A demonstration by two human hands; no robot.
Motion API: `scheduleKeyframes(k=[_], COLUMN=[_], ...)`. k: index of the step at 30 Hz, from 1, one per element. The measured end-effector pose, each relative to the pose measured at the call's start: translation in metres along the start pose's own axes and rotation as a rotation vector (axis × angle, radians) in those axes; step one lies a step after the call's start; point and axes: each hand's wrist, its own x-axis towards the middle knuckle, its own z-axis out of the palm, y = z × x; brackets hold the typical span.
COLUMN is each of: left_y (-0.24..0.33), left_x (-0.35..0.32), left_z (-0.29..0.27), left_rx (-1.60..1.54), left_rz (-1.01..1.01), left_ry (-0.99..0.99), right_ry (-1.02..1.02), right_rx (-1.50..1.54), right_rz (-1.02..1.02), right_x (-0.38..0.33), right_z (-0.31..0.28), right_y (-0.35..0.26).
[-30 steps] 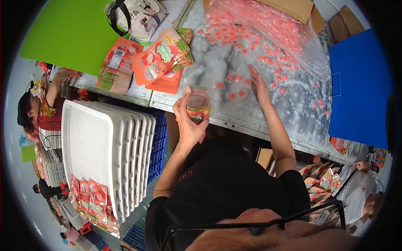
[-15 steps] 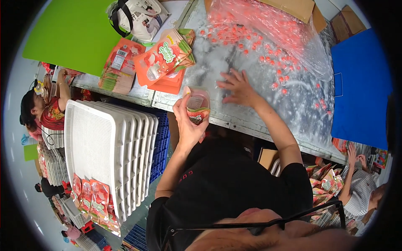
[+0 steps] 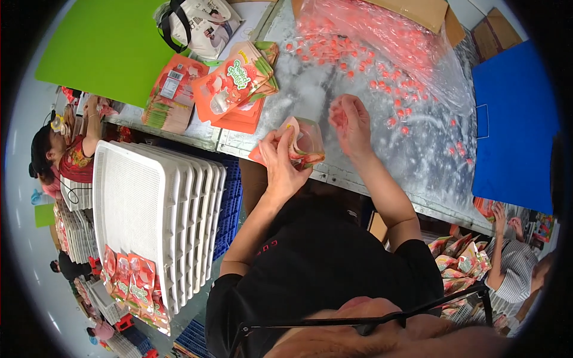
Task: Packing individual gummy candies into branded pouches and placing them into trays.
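My left hand (image 3: 282, 164) grips a red-and-clear candy pouch (image 3: 308, 138) at the table's near edge, its mouth spread apart. Just to the right, my right hand (image 3: 352, 122) is raised over the metal table (image 3: 298, 89) with its fingers curled in, slightly blurred. Whether anything lies inside those fingers I cannot make out. Small red wrapped candies (image 3: 388, 80) are scattered beyond it, spilling from a large clear plastic bag (image 3: 412, 48). Left of the held pouch lies a stack of flat printed pouches (image 3: 236, 80).
A second pile of pouches (image 3: 173, 95) and a white tote bag (image 3: 206, 27) lie at the far left. White stacked trays (image 3: 131, 197) stand left of me, filled pouches (image 3: 134, 280) on top. A blue panel (image 3: 516, 125) borders the right side. Other people work at both sides.
My right hand has gone from spread fingers to curled ones and shifted slightly right. The pouch in my left hand has moved right and tilted, toward the right hand.
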Motion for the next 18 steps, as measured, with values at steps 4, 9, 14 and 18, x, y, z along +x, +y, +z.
scheduleKeyframes(k=[4,9,14,18], left_y=[0.005,0.008,0.013,0.018], left_x=[0.006,0.011,0.012,0.013], left_z=[0.011,0.014,0.018,0.02], left_rx=[0.044,0.043,0.061,0.036], left_rz=[0.035,0.067,0.08,0.084], left_ry=[0.004,0.006,-0.004,-0.028], right_ry=[0.139,0.083,0.017,-0.009], right_rx=[0.063,-0.235,-0.615,-0.771], right_rz=[-0.033,0.044,-0.241,-0.307], right_x=[-0.012,-0.024,-0.026,-0.028], right_z=[0.041,0.036,0.037,0.038], right_y=[0.0,0.0,0.003,-0.006])
